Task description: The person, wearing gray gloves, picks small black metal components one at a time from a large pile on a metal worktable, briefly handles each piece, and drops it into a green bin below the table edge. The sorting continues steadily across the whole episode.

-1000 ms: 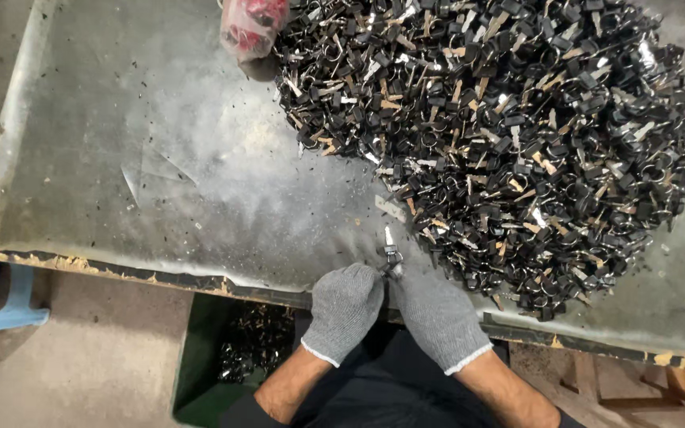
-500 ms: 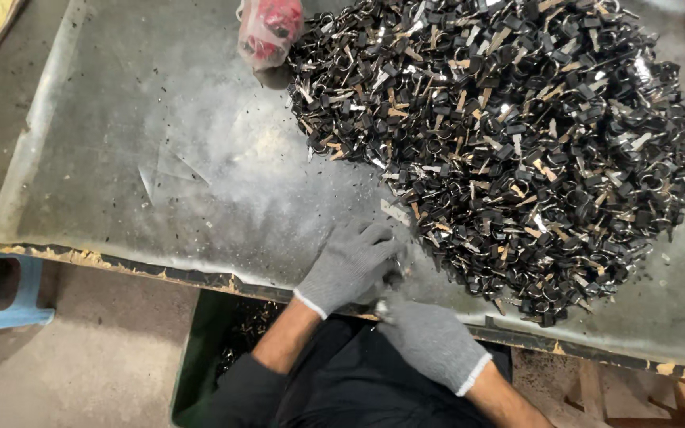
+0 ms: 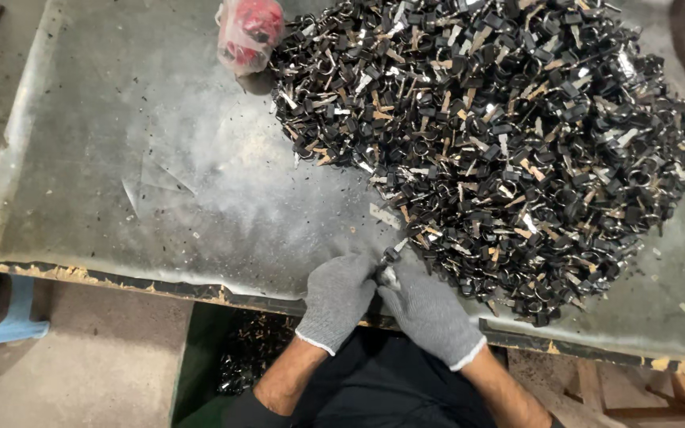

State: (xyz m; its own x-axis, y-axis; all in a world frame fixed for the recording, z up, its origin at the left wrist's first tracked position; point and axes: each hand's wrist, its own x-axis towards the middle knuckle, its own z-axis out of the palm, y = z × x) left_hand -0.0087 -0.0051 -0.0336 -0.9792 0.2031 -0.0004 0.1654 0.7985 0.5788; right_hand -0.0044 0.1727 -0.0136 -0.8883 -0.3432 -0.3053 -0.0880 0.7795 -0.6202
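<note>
A small black-and-metal part [image 3: 390,257] sits low in the centre of the frame, at the near edge of the tabletop [image 3: 160,198], pinched between both gloved hands. The left hand [image 3: 338,297], in a grey knit glove, has its grip closed on the part from the left; the right hand [image 3: 430,311], gloved alike, has its grip closed on it from the right, fingertips meeting the left hand's. Just beyond the fingers, filling the upper right of the frame, lies a large heap of similar black and metal pieces [image 3: 501,135]. At the heap's upper left edge stands a clear bag with red contents [image 3: 249,32]. Below the tabletop edge, lower centre, a green bin [image 3: 200,357] holds more dark pieces.
</note>
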